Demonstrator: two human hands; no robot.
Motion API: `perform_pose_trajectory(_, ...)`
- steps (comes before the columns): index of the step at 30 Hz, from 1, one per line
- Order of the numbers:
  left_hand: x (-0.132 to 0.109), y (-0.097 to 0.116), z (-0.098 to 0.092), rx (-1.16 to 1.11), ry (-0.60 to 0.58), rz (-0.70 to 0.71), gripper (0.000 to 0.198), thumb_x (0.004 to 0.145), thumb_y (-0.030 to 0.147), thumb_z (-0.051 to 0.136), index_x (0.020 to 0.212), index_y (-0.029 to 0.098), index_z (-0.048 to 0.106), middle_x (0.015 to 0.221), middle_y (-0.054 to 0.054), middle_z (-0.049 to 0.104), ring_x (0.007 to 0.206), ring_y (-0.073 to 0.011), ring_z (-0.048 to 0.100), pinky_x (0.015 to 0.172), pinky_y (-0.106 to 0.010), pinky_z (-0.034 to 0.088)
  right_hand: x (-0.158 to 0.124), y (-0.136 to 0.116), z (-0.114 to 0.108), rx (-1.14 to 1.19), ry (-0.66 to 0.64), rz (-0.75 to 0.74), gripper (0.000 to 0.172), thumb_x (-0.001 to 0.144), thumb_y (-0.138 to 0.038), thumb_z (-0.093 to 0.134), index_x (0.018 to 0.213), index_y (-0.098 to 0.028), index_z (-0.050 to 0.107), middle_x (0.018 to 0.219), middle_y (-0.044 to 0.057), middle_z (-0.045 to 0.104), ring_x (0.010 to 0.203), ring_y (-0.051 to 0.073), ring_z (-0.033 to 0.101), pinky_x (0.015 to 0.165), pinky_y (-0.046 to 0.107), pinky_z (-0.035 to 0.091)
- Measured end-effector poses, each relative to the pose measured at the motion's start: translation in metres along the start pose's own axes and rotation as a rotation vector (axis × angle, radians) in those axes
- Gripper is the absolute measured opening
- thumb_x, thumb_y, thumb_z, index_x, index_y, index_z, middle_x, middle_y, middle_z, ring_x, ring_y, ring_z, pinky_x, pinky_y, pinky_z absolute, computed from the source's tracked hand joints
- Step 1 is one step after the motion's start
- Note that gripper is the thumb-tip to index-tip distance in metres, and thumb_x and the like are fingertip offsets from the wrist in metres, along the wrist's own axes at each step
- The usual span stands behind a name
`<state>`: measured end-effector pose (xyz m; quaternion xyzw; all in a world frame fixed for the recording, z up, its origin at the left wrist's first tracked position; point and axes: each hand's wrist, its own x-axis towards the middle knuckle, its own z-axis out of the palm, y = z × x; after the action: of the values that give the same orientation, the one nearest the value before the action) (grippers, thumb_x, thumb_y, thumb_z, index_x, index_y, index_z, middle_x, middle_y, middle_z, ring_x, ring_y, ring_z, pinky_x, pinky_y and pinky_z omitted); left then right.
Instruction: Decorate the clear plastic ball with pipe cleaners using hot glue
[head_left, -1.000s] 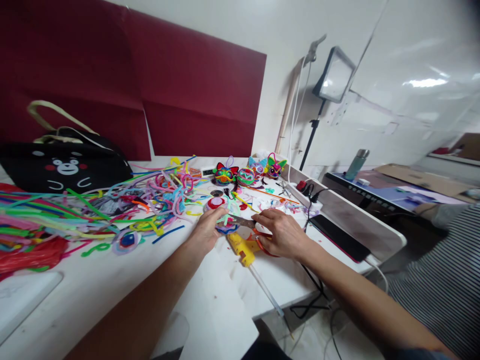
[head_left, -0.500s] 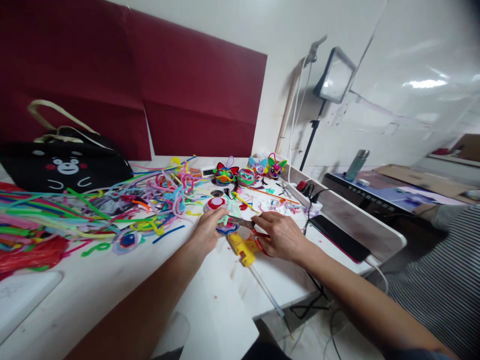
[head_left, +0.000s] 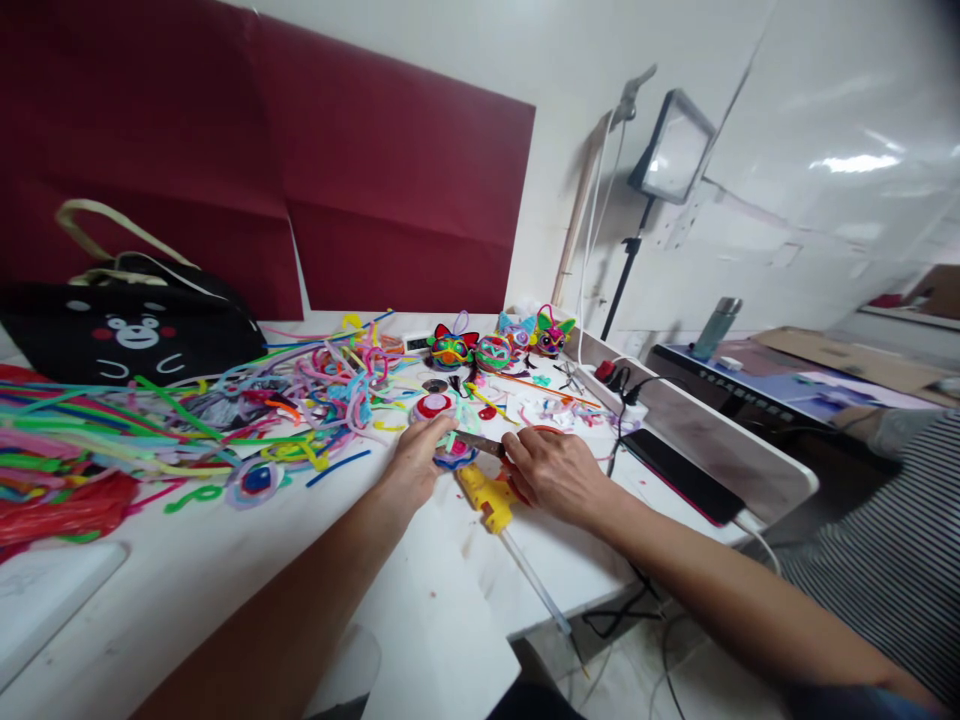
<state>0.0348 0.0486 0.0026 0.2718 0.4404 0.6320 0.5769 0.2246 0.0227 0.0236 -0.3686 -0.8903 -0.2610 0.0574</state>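
Low over the white table, my left hand [head_left: 417,456] pinches a light green fuzzy strip [head_left: 451,438]. My right hand [head_left: 551,468] is wrapped round the orange handles of a pair of scissors [head_left: 484,444], whose blades point left and reach the strip at my left fingertips. Just beneath lies a round blue and pink fuzzy piece [head_left: 456,457], partly hidden by my left hand. A yellow glue gun [head_left: 487,498] with a clear glue stick rests on the table below the scissors. A red and white disc [head_left: 433,405] lies beyond my left hand.
Pipe cleaners [head_left: 225,420] spread over the left side, before a black bag [head_left: 135,325]. Small decorated animal heads [head_left: 451,347] stand at the back. A phone [head_left: 681,476] and cables lie right. A person in a striped top [head_left: 885,540] is at the far right.
My right hand has shifted slightly, and its fingers are drawn in closer around the scissor handles. The scissors look more closed. My left hand has barely moved.
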Motion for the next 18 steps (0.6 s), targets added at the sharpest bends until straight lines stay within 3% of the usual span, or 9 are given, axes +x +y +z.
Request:
perform_pose_trajectory(10, -0.0033, -0.0001, 0.0, 0.01, -0.013, 0.022, 0.033, 0.05, 0.026, 0.081, 0.072, 0.016, 0.059, 0.063, 0.001, 0.06, 0.057, -0.0167, 0.061, 0.056, -0.032, 0.052, 0.0027, 0.0011, 0.0063, -0.164, 0.002, -0.112, 0.027, 0.1, -0.011, 0.026, 0.103, -0.01, 0.053, 0.078, 0.008, 0.062, 0.061, 0.019, 0.059, 0.049, 0.033, 0.023)
perform_pose_trajectory(18, -0.0026, 0.0012, 0.0004, 0.042, 0.015, 0.015, 0.033, 0.049, 0.025, 0.079, 0.073, 0.016, 0.059, 0.061, 0.002, 0.06, 0.054, -0.0164, 0.058, 0.053, -0.031, 0.049, 0.006, 0.0026, -0.0015, -0.194, -0.006, -0.176, 0.024, 0.097, -0.007, 0.028, 0.098, -0.009, 0.051, 0.074, 0.008, 0.059, 0.062, 0.021, 0.061, 0.048, 0.032, 0.024)
